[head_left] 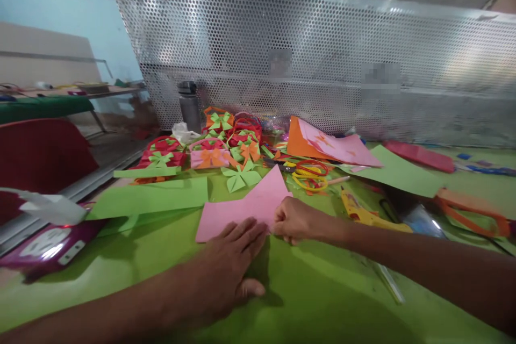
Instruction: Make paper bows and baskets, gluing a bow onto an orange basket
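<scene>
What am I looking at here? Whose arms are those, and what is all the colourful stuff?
The picture comes from a camera worn on a person's head, so you see their own two arms from above. The left hand lies flat, its fingertips on a folded pink paper. The right hand pinches that paper's edge. They work on a green table. Behind lie paper bows, green paper sheets, yellow scissors and a grey bottle, before a shiny metal screen full of holes.

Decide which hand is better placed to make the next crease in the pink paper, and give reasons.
Probably the right hand: its fingertips pinch the pink paper at its edge. The left hand lies flat, fingers on the sheet's near edge, holding it down on the green table.
</scene>
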`<state>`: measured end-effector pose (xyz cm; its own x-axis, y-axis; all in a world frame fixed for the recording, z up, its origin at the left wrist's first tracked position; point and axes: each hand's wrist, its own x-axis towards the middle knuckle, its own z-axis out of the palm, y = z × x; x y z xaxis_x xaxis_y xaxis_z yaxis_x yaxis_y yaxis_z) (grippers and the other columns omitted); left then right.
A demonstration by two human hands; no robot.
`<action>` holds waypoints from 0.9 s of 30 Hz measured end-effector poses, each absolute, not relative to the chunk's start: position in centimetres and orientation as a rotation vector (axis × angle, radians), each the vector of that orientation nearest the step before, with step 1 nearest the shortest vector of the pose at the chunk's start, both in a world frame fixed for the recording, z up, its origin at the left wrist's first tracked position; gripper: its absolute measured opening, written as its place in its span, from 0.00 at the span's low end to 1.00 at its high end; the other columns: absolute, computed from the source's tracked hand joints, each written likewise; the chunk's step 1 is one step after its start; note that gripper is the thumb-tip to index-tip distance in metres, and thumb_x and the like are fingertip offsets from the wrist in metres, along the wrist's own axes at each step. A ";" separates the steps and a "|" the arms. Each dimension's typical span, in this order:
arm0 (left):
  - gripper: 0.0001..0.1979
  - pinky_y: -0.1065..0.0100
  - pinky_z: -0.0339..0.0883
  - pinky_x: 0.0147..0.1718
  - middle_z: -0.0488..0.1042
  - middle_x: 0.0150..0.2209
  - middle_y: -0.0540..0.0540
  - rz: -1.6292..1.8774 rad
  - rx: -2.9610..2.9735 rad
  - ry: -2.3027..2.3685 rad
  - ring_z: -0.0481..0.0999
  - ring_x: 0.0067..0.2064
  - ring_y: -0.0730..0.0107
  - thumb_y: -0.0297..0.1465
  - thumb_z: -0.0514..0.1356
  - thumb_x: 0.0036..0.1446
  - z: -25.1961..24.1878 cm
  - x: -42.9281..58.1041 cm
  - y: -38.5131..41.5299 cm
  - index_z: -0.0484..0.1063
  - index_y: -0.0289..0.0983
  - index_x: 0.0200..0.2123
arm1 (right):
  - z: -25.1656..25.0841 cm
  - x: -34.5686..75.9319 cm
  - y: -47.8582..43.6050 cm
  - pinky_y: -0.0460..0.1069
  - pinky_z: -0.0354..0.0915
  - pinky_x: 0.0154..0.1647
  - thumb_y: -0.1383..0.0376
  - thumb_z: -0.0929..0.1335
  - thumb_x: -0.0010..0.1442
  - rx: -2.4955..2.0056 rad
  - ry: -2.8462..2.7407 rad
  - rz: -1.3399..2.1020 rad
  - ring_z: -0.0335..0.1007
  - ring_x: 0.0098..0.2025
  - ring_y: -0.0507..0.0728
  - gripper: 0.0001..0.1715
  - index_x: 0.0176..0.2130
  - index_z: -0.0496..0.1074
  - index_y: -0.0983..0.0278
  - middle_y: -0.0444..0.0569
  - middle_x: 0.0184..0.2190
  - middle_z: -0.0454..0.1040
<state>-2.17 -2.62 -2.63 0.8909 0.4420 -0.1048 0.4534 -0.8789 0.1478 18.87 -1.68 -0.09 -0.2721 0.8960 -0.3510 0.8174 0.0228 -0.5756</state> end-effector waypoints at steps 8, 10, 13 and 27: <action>0.44 0.46 0.46 0.61 0.43 0.65 0.28 0.018 2.882 0.716 0.42 0.66 0.44 0.55 0.43 0.58 -3.3 -2.2 -3.1 0.45 0.24 0.65 | 1.1 17.3 -0.7 0.42 0.51 0.13 0.66 0.68 0.43 -2.055 -2.073 1.075 0.57 0.13 0.47 0.16 0.12 0.60 0.63 0.40 0.09 0.60; 0.44 0.46 0.47 0.60 0.45 0.64 0.27 0.046 2.911 0.699 0.44 0.65 0.43 0.55 0.43 0.59 -3.5 -2.3 -3.0 0.48 0.22 0.64 | 1.6 16.9 -0.8 0.42 0.50 0.13 0.66 0.69 0.44 -2.087 -2.075 1.081 0.56 0.14 0.47 0.17 0.12 0.60 0.63 0.40 0.09 0.60; 0.44 0.47 0.49 0.60 0.49 0.63 0.23 0.135 2.975 0.665 0.46 0.65 0.42 0.54 0.43 0.59 -3.9 -2.4 -2.9 0.52 0.19 0.62 | 2.3 16.4 -0.8 0.42 0.49 0.13 0.67 0.69 0.44 -2.120 -2.086 1.104 0.55 0.14 0.47 0.18 0.11 0.59 0.63 0.40 0.09 0.59; 0.47 0.50 0.51 0.60 0.47 0.65 0.28 0.315 3.029 0.645 0.44 0.66 0.47 0.53 0.45 0.60 -5.6 -3.3 -3.1 0.18 0.32 0.65 | 2.0 18.4 -0.9 0.42 0.52 0.14 0.68 0.68 0.44 -2.059 -2.031 1.223 0.56 0.14 0.47 0.16 0.12 0.60 0.64 0.39 0.09 0.60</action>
